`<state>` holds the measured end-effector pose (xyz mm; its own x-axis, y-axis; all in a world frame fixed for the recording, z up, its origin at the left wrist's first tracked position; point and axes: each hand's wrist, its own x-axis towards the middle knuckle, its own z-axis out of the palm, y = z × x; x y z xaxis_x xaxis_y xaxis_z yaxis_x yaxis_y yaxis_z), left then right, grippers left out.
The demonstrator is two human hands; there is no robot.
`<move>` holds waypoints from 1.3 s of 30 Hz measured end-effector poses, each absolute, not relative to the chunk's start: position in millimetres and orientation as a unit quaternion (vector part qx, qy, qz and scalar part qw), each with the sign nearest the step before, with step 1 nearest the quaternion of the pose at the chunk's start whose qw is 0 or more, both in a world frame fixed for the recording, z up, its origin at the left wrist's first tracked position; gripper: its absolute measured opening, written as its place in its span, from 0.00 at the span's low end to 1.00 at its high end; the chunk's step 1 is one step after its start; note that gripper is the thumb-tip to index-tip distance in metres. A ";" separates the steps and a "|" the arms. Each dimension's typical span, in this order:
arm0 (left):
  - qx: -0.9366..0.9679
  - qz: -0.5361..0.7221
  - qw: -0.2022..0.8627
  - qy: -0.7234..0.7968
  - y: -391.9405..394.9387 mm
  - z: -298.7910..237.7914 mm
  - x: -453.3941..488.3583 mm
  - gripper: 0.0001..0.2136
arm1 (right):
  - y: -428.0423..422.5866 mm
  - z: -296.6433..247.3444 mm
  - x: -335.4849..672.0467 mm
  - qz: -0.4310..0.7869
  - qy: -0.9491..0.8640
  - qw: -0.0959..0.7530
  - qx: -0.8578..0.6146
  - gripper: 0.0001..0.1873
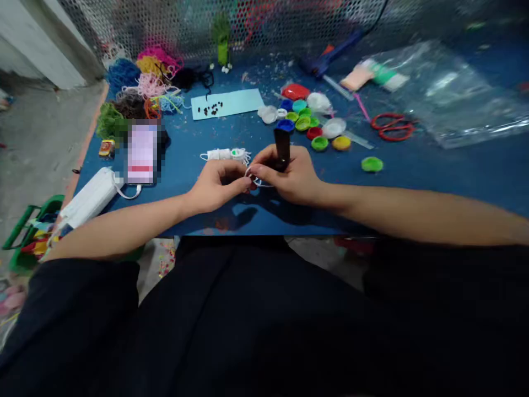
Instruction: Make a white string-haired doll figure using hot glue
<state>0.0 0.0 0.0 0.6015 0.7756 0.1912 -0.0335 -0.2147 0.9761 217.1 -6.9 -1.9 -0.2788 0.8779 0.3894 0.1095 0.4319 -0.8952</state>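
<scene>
Both hands meet just above the near part of the blue table. My left hand (219,186) is closed, its thumb and fingertips pinching a thin white cord (257,181) that forms a small loop. My right hand (295,175) grips the same cord between thumb and fingers. A dark, flat, upright handle (282,144) also sticks up out of my right hand; its lower end is hidden, so I cannot tell the tool's kind. Right behind my left hand lies a small wound bundle of white cord (219,155), with a green spot at one end.
Coloured yarn (151,82) is heaped back left, near a phone (142,151) and white power bank (88,198). Black beads lie on a light-blue card (248,102). Several coloured clay pieces (303,122), red scissors (392,128), a glue gun (326,60) and plastic bag (454,94) lie right.
</scene>
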 end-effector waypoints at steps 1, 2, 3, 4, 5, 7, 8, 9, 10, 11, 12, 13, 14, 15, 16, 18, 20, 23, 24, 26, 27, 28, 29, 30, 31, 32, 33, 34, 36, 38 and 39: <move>0.696 0.360 0.557 0.277 -1.0 1.4 1.6 0.21 | -6.9 -1.6 216.7 0.394 -0.697 0.480 -0.357 0.27; 0.698 0.363 0.549 0.284 -1.9 2.6 3.0 0.21 | -6.9 -1.4 216.4 0.396 -0.697 0.478 -0.358 0.27; 0.699 0.366 0.542 0.288 -2.5 3.5 4.2 0.20 | -6.7 -1.5 216.0 0.401 -0.695 0.477 -0.358 0.27; 0.700 0.369 0.538 0.291 -2.8 4.0 5.1 0.20 | -6.4 -2.0 215.7 0.411 -0.690 0.477 -0.357 0.27; 0.700 0.372 0.536 0.291 -2.9 4.1 5.7 0.20 | -5.9 -2.9 215.3 0.424 -0.682 0.478 -0.355 0.27; 0.697 0.378 0.538 0.285 -2.3 3.9 5.8 0.19 | -4.7 -6.0 214.4 0.465 -0.655 0.485 -0.347 0.26; 0.696 0.380 0.541 0.281 -1.9 3.7 5.5 0.18 | -4.0 -7.9 214.0 0.488 -0.638 0.490 -0.340 0.26; 0.695 0.381 0.543 0.279 -1.4 3.8 5.1 0.18 | -3.4 -9.7 213.6 0.508 -0.623 0.495 -0.331 0.26; 0.695 0.382 0.542 0.278 -1.0 4.0 4.6 0.17 | -3.0 -11.4 213.4 0.524 -0.611 0.499 -0.321 0.25; 0.696 0.381 0.541 0.278 -0.7 4.5 4.1 0.17 | -2.7 -12.6 213.4 0.534 -0.605 0.502 -0.312 0.25; 0.698 0.378 0.540 0.279 -0.5 5.1 3.6 0.17 | -2.6 -13.3 213.6 0.534 -0.606 0.504 -0.307 0.25; 0.700 0.375 0.539 0.281 -0.5 5.8 3.1 0.16 | -2.9 -13.4 213.9 0.525 -0.612 0.505 -0.307 0.25; 0.702 0.371 0.538 0.282 -0.5 6.5 2.7 0.16 | -3.3 -13.0 214.4 0.509 -0.622 0.507 -0.311 0.25; 0.704 0.368 0.538 0.283 -0.5 7.0 2.5 0.16 | -4.0 -12.2 214.9 0.488 -0.635 0.507 -0.318 0.26; 0.706 0.364 0.537 0.284 -0.5 7.3 2.2 0.16 | -4.8 -11.1 215.5 0.464 -0.650 0.506 -0.327 0.26; 0.710 0.359 0.534 0.286 -0.5 7.5 2.0 0.16 | -6.2 -8.8 216.4 0.419 -0.678 0.498 -0.342 0.26; 0.710 0.357 0.533 0.290 -0.2 7.2 2.1 0.16 | -7.1 -7.0 217.3 0.389 -0.695 0.491 -0.351 0.26; 0.708 0.361 0.534 0.288 0.2 6.8 2.4 0.15 | -6.8 -5.8 218.4 0.378 -0.691 0.498 -0.362 0.26; 0.709 0.363 0.531 0.288 0.2 6.8 2.4 0.14 | -6.6 -5.7 218.7 0.381 -0.685 0.502 -0.366 0.26; 0.719 0.364 0.515 0.291 0.1 7.3 2.1 0.13 | -6.2 -5.9 219.1 0.389 -0.677 0.504 -0.371 0.26; 0.727 0.361 0.505 0.294 -0.2 7.7 1.8 0.13 | -6.2 -6.1 219.2 0.391 -0.675 0.502 -0.372 0.26; 0.734 0.358 0.494 0.297 -0.4 8.2 1.3 0.12 | -6.2 -6.4 219.3 0.393 -0.675 0.501 -0.373 0.26; 0.741 0.353 0.486 0.299 -0.7 8.7 0.8 0.12 | -6.3 -6.8 219.3 0.395 -0.675 0.500 -0.373 0.25; 0.748 0.349 0.479 0.301 -0.9 9.1 0.2 0.13 | -6.5 -7.2 219.2 0.396 -0.674 0.499 -0.373 0.25; 0.754 0.345 0.472 0.301 -1.0 9.4 -0.4 0.13 | -6.6 -7.6 219.1 0.396 -0.674 0.499 -0.373 0.25; 0.759 0.341 0.466 0.301 -1.1 9.5 -1.0 0.13 | -6.6 -7.9 219.0 0.396 -0.674 0.500 -0.373 0.25; 0.762 0.340 0.463 0.298 -1.0 9.3 -1.6 0.13 | -6.6 -8.1 219.0 0.395 -0.674 0.501 -0.371 0.25; 0.763 0.342 0.463 0.293 -0.7 8.9 -2.1 0.12 | -6.6 -8.2 218.9 0.394 -0.676 0.501 -0.370 0.26; 0.760 0.354 0.466 0.284 0.0 7.2 -2.7 0.12 | -6.3 -8.1 218.7 0.388 -0.680 0.502 -0.367 0.26; 0.746 0.374 0.470 0.287 0.9 4.8 -2.9 0.13 | -5.9 -7.8 218.4 0.384 -0.683 0.503 -0.365 0.27; 0.738 0.383 0.473 0.292 1.2 3.5 -2.7 0.14 | -5.6 -7.7 218.1 0.383 -0.682 0.504 -0.365 0.28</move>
